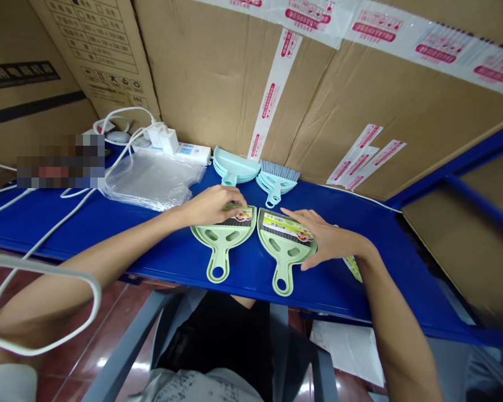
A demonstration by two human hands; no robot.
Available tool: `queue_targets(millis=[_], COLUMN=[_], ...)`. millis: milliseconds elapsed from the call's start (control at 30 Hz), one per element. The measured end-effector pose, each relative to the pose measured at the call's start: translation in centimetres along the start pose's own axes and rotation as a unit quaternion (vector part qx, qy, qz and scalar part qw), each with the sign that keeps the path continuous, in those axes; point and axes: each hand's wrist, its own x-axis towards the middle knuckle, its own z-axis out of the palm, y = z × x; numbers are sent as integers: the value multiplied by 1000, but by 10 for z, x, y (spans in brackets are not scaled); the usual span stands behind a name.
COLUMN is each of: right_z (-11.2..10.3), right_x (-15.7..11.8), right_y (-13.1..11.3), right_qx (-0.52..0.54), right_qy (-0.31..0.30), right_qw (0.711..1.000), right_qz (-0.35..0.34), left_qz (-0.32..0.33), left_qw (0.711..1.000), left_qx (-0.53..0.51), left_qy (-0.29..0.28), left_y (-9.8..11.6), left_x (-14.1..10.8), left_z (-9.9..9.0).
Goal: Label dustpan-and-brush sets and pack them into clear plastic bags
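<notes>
Touching smooth, rounded green dustpans, right hand splayed, left hand curled, grip unclear.

On our flat blue table, two pale-green, rounded plastic dustpans lie side by side before us, each with a grey-bristled brush in it. Behind them, we see stacked pale-blue plastic dustpans left of pale-blue plastic brushes; clear plastic bags lie farther left.

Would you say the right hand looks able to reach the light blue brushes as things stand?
Probably yes: the light blue brushes lie a little beyond the right hand, with only a strip of blue table between.
</notes>
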Motion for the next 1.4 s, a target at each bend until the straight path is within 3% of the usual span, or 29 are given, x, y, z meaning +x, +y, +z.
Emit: queue_targets(millis=[633,833,1000,1167,1400], right_z=[-5,-6,2,10,28], right_x=[-7,-4,8,16,30], right_y=[-2,0,-14,-19,-21], right_qx=[118,124,92,64,79], right_qy=[37,144,223,272,344], right_qw=[992,981,970,960,933], right_qz=[-36,-40,-31,4,75], left_qz=[-3,-1,-39,-84,-118], left_qw=[1000,996,968,907,897], left_qx=[-6,-90,-248,-408,-426], left_qy=[2,15,-15,-62,-15], left_y=[-2,12,22,19,21], left_x=[-1,0,0,0,2], left_z=[3,-2,-5,10,14])
